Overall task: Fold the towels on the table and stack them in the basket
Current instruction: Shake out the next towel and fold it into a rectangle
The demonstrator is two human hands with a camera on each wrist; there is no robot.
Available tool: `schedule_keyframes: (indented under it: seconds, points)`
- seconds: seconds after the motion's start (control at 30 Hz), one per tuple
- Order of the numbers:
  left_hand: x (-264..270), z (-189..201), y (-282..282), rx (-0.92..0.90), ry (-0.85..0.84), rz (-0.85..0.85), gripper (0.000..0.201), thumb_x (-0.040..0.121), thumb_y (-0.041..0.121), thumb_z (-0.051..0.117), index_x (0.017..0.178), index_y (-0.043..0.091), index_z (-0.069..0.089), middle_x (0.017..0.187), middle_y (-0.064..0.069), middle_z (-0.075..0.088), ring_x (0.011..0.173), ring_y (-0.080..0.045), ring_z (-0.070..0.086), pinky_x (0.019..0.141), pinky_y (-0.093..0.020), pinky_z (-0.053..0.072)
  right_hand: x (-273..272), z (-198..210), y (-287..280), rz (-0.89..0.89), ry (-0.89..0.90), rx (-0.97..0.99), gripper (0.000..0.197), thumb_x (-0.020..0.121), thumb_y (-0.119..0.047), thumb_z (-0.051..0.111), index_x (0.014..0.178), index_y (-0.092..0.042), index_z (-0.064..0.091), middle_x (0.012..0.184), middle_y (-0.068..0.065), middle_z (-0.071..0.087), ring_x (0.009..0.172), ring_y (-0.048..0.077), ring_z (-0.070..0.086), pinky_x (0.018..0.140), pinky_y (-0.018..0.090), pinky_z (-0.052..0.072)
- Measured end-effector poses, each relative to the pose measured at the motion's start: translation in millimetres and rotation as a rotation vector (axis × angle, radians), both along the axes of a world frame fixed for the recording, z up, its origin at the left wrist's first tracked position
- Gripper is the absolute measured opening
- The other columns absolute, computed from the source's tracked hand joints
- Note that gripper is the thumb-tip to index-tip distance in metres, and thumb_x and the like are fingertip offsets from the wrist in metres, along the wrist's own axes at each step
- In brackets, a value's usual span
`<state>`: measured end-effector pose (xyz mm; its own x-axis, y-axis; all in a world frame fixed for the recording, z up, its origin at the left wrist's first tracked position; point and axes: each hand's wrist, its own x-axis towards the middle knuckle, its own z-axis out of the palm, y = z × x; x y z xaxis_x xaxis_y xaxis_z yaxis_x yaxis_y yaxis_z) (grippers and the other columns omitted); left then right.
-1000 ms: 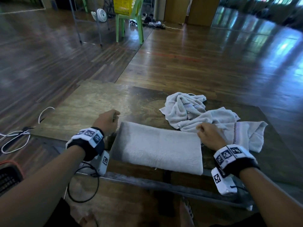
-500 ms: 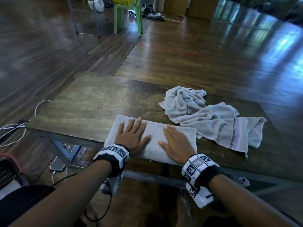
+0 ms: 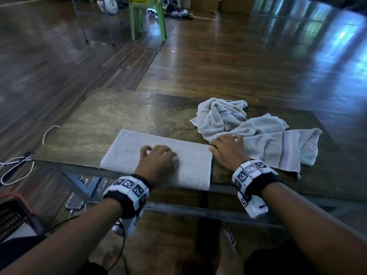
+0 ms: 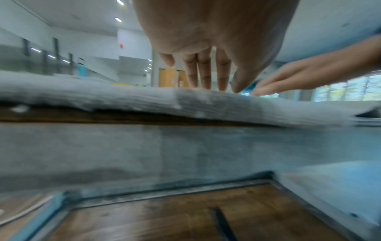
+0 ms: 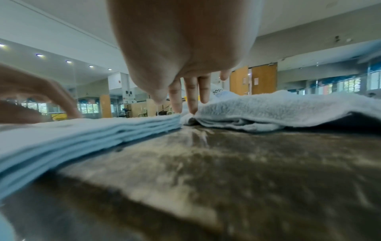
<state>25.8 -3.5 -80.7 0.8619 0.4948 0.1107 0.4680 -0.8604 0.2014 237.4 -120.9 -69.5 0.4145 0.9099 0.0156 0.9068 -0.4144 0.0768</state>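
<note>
A folded white towel (image 3: pixel 127 153) lies along the near edge of the wooden table (image 3: pixel 119 116). My left hand (image 3: pixel 156 158) rests on its middle, and the fingers (image 4: pixel 204 71) reach straight down onto the cloth (image 4: pixel 103 99). At the towel's right end my right hand (image 3: pixel 226 150) has its fingertips (image 5: pixel 191 97) at the far corner of the layered stack (image 5: pixel 82 130), touching the edge of an unfolded towel (image 5: pixel 288 107). Two crumpled towels lie at the back right, one bunched (image 3: pixel 220 116), one with a checked stripe (image 3: pixel 278 145). A dark basket (image 3: pixel 12 213) with a red rim stands on the floor at the lower left.
White cables (image 3: pixel 17 165) lie on the floor left of the table. A green chair (image 3: pixel 147 18) carrying a yellow basket and a small fan (image 3: pixel 110 3) stand far back. My bare feet (image 3: pixel 228 245) are under the table's metal frame (image 3: pixel 198 211).
Half a second ago both hands lay flat and spread on the folded towel. The right hand has since slid off its right end, and the left now sits at the middle.
</note>
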Motion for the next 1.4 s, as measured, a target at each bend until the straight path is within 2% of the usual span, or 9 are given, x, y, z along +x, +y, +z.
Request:
schedule_keyframes:
  seconds: [0.17,0.4,0.57,0.67,0.77,0.9,1.07,1.23,1.4]
  points:
    - [10,-19,-55,0.047,-0.087,-0.307,0.035,0.077,0.046,0.041,0.094,0.027,0.065,0.096,0.009,0.064,0.088,-0.015,0.06,0.072,-0.032,0.04,7,-1,12,-0.05,0.028,-0.154,0.036,0.095,-0.038,0.035,0.128,-0.035,0.05,0.14,0.003,0.038,0.13,0.026,0.026,0.103,0.048,0.02]
    - [26,-30,-69,0.146,0.002,-0.266,0.056,0.053,0.057,0.074,0.097,0.026,0.059,0.098,0.007,0.063,0.087,-0.017,0.059,0.07,-0.032,0.045,11,2,24,-0.1,0.059,-0.175,0.031,0.092,-0.042,0.044,0.12,-0.041,0.057,0.138,0.004,0.038,0.131,0.028,0.023,0.104,0.048,0.02]
    - [31,-23,-66,0.195,-0.12,-0.213,0.037,0.055,0.04,0.079,0.084,0.026,0.062,0.083,0.009,0.065,0.077,-0.016,0.061,0.072,-0.032,0.038,11,6,28,-0.135,0.094,-0.125,0.025,0.085,-0.042,0.053,0.107,-0.036,0.063,0.131,0.003,0.043,0.126,0.028,0.028,0.1,0.046,0.023]
    - [24,-14,-64,0.162,-0.246,-0.202,0.031,0.059,0.036,0.078,0.083,0.026,0.063,0.081,0.01,0.066,0.076,-0.017,0.062,0.073,-0.03,0.028,13,20,23,-0.168,0.322,0.041,0.012,0.082,-0.034,0.058,0.09,-0.026,0.063,0.109,-0.002,0.056,0.112,0.022,0.045,0.099,0.046,0.027]
    - [15,4,-69,0.086,-0.368,-0.149,0.019,0.066,0.038,0.064,0.081,0.027,0.061,0.078,0.011,0.065,0.075,-0.014,0.06,0.073,-0.03,0.03,19,42,7,-0.115,0.784,0.183,0.007,0.083,-0.017,0.062,0.077,-0.016,0.059,0.076,-0.003,0.059,0.075,0.013,0.057,0.073,0.025,0.044]
    - [2,32,-78,-0.016,-0.498,-0.054,0.019,0.068,0.042,0.055,0.077,0.025,0.056,0.071,0.012,0.061,0.069,-0.01,0.056,0.07,-0.029,0.035,29,64,-12,-0.047,1.091,0.344,0.013,0.081,-0.012,0.064,0.094,-0.014,0.062,0.071,0.003,0.058,0.056,0.008,0.051,0.053,0.017,0.041]
    - [-17,48,-72,-0.156,-0.585,0.002,0.022,0.076,0.046,0.053,0.082,0.025,0.058,0.075,0.013,0.061,0.071,-0.006,0.055,0.073,-0.03,0.038,30,80,-17,0.049,1.324,0.44,0.01,0.081,-0.01,0.056,0.081,-0.014,0.065,0.067,-0.001,0.06,0.055,0.009,0.05,0.05,0.018,0.036]
    - [-31,46,-55,-0.244,-0.657,0.045,0.022,0.08,0.043,0.053,0.081,0.023,0.061,0.074,0.013,0.063,0.07,-0.006,0.058,0.07,-0.042,0.048,26,84,-14,0.06,1.338,0.305,0.034,0.063,-0.005,0.053,0.094,-0.007,0.065,0.072,-0.001,0.066,0.063,0.008,0.058,0.055,0.019,0.038]
    - [-43,37,-40,-0.285,-0.68,0.102,0.02,0.082,0.042,0.051,0.083,0.025,0.061,0.079,0.016,0.065,0.074,-0.003,0.061,0.066,-0.04,0.052,18,84,-2,0.083,1.313,0.274,0.029,0.078,0.013,0.062,0.096,-0.01,0.062,0.08,0.005,0.066,0.075,0.011,0.063,0.069,0.018,0.053]
